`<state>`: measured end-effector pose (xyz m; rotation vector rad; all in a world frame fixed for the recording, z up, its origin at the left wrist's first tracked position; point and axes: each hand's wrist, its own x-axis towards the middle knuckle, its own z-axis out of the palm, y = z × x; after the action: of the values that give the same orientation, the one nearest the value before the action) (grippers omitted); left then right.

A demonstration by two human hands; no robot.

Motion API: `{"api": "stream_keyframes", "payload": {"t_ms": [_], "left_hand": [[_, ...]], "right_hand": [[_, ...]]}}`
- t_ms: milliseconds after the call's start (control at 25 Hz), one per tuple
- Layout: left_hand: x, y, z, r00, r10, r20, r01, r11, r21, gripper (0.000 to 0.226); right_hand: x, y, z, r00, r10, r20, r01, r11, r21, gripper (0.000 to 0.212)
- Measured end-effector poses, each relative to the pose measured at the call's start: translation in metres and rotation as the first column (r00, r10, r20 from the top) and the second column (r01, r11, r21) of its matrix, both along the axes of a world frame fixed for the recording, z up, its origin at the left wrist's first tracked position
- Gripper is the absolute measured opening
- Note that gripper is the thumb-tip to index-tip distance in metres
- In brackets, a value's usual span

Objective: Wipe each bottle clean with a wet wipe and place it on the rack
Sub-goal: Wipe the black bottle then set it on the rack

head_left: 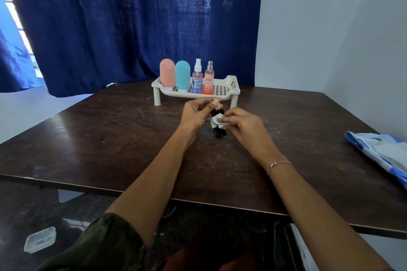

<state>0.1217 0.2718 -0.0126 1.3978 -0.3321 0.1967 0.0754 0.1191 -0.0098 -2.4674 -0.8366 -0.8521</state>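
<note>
A small black bottle [219,132] with a gold cap stands upright in front of the rack, above the dark table [110,138]. My left hand [196,114] grips its upper part near the cap. My right hand [240,124] presses a white wet wipe [217,121] against the bottle's middle. The white perforated rack [222,90] stands at the table's far edge. On it stand a pink bottle [167,72], a teal bottle [182,75], a clear spray bottle [197,79] and an orange spray bottle [208,81].
A blue and white wipes pack [381,149] lies at the table's right edge. The rack's right half is bare. A blue curtain [132,17] hangs behind the table. A clear plastic lid [40,238] lies on the floor at lower left.
</note>
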Motion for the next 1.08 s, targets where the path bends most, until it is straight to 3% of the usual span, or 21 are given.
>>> {"api": "stream_keyframes", "payload": {"t_ms": [200, 480, 680, 800, 1080], "left_hand": [[0.0013, 0.0009, -0.0018, 0.999, 0.032, 0.001, -0.032, 0.999, 0.044, 0.023], [-0.0029, -0.0024, 0.0011, 1.0, -0.007, 0.028, 0.006, 0.999, 0.042, 0.022], [-0.001, -0.0009, -0.0007, 1.0, 0.021, 0.008, -0.022, 0.997, 0.075, 0.024], [-0.0014, -0.0013, 0.0001, 1.0, 0.029, 0.007, -0.03, 0.996, 0.089, 0.023], [-0.0044, -0.0045, 0.0022, 0.998, -0.029, 0.06, 0.022, 0.992, 0.127, 0.023]], "right_hand": [[-0.0014, 0.0026, -0.0009, 0.999, -0.003, -0.042, -0.002, 0.992, -0.123, 0.021], [-0.0001, 0.0042, 0.0001, 0.994, -0.079, 0.074, 0.078, 0.997, 0.016, 0.021], [-0.0034, -0.0011, 0.0004, 0.99, 0.018, -0.143, -0.033, 0.994, -0.106, 0.022], [-0.0032, -0.0027, 0.0029, 0.98, -0.007, -0.201, -0.026, 0.986, -0.163, 0.023], [-0.0077, -0.0029, 0.0074, 0.994, -0.098, 0.05, 0.1, 0.994, -0.041, 0.022]]}}
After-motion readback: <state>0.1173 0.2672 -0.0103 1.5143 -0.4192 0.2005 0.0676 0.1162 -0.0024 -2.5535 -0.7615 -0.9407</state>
